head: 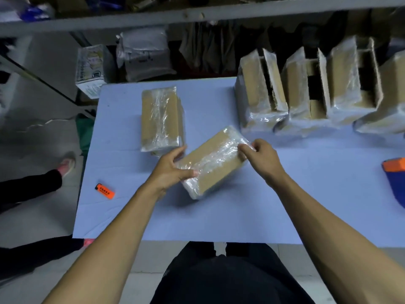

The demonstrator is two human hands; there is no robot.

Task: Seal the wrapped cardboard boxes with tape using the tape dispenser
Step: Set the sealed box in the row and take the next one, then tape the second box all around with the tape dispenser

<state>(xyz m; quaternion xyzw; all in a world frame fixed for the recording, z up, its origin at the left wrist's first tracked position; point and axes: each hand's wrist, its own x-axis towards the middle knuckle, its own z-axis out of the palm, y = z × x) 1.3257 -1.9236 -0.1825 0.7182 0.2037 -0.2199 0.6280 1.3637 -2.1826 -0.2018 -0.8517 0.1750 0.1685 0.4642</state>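
A cardboard box wrapped in clear film (212,161) lies at a slant in the middle of the pale blue table (219,216). My left hand (173,170) grips its near left end, thumb on top. My right hand (260,156) pinches the film at its far right end. Another wrapped box (160,119) lies flat just behind it on the left. The orange and blue tape dispenser (394,172) sits at the table's right edge, partly cut off by the frame and away from both hands.
Several wrapped boxes (306,91) stand upright in a row at the back right. An orange lighter (105,191) lies near the table's left edge. Another person's legs and a shoe (65,165) are on the floor to the left. Shelving with bags stands behind.
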